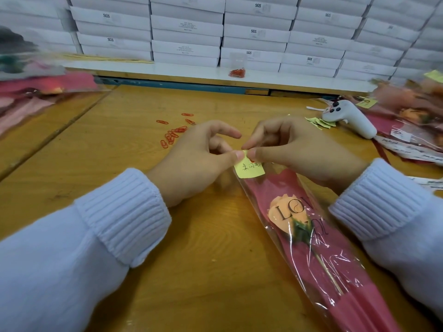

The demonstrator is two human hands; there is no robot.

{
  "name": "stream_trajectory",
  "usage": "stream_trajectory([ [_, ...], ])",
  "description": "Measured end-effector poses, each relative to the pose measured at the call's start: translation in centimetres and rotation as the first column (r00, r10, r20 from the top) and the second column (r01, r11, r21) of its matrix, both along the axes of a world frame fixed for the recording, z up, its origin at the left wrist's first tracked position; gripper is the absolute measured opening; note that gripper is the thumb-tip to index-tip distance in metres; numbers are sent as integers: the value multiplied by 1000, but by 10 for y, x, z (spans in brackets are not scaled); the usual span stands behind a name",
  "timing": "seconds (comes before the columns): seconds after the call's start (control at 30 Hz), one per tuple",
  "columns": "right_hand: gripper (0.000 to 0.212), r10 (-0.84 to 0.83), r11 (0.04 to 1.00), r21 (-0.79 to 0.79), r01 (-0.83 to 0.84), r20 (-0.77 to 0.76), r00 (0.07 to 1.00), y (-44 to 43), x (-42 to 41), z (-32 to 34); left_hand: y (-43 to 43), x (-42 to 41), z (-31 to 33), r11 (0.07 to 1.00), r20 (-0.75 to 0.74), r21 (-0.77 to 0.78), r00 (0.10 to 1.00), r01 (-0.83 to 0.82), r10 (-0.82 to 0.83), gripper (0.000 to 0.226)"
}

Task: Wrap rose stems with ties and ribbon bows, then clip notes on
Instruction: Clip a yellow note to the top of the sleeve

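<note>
Both hands pinch the yellow note [249, 170].
The wrapped rose [318, 259] lies on the table [119, 111]; the note sits at its far end, top edge pinched by left hand [199, 159] and right hand [294, 149]; red paper clips [172, 135] lie beyond.

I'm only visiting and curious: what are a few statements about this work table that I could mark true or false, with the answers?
1. The left hand and the right hand both pinch the yellow note. True.
2. The note is blank. False: it bears handwriting.
3. Red paper clips lie loose on the table. True.
4. The wrapped rose is white. False: it is orange.
5. The white controller lies beside the left hand. False: it lies beyond the right hand.
</note>
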State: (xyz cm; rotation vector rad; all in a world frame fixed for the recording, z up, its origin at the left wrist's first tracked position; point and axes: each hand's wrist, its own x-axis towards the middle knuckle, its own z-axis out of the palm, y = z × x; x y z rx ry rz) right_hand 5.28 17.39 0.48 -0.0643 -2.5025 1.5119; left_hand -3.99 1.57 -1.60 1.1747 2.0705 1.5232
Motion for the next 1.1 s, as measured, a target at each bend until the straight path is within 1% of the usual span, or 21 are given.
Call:
stream_trajectory([
  [0.07, 7, 7, 1000, 0, -7, 7, 1000, 1, 1, 1, 0, 0, 0, 1000, 16, 5, 1000, 11, -11, 26],
  [0.27, 18, 7, 1000, -4, -7, -4, 1000, 3, 0, 3, 0, 0, 1, 1000, 49, 28, 999, 7, -8, 24],
  [0.43, 18, 6, 999, 34, -6, 8, 1000, 4, 0, 4, 0, 3, 3, 999, 78, 45, 997, 0, -3, 23],
  [0.77, 19, 7, 992, 129, -8, 10, 1000, 5, 0, 5, 2, 2, -1, 1000, 80, 25, 997, 15, -17, 22],
  [1.0, 15, 5, 989, 146, -7, 16, 1000, 7, 0, 6, 1, 1, -1, 999, 76, 35, 997, 3, -5, 19],
  [1.1, 16, 7, 994, 109, -9, 13, 1000, 8, 1, 6, 0, 0, 1, 999, 82, 41, 997, -11, 7, 17],
])
